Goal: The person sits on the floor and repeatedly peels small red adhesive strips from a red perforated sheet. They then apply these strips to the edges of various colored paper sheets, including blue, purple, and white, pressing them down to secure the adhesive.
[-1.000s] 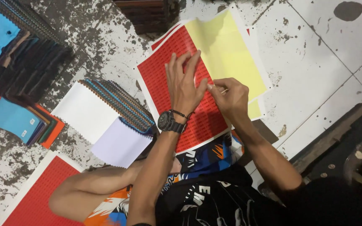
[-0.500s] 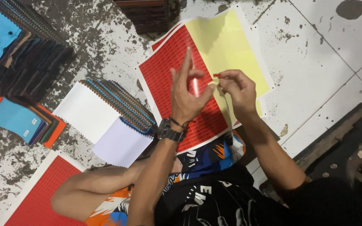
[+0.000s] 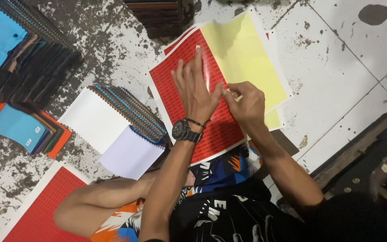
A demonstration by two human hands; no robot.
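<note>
Pinching fingertips of the right hand [image 3: 246,104] are closing on what is probably one small sticker at the red sticker sheet's [image 3: 175,89] inner edge, beside the yellow backing [image 3: 242,58]. Left hand [image 3: 196,92] is lying flat, fingers spread, pressing that sheet onto the floor [image 3: 337,80], just left of the pinch.

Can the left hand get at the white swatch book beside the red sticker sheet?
Probably yes. The left hand lies flat on the red sticker sheet, and the white swatch book sits just left of it, with bare floor between and nothing on top.
</note>
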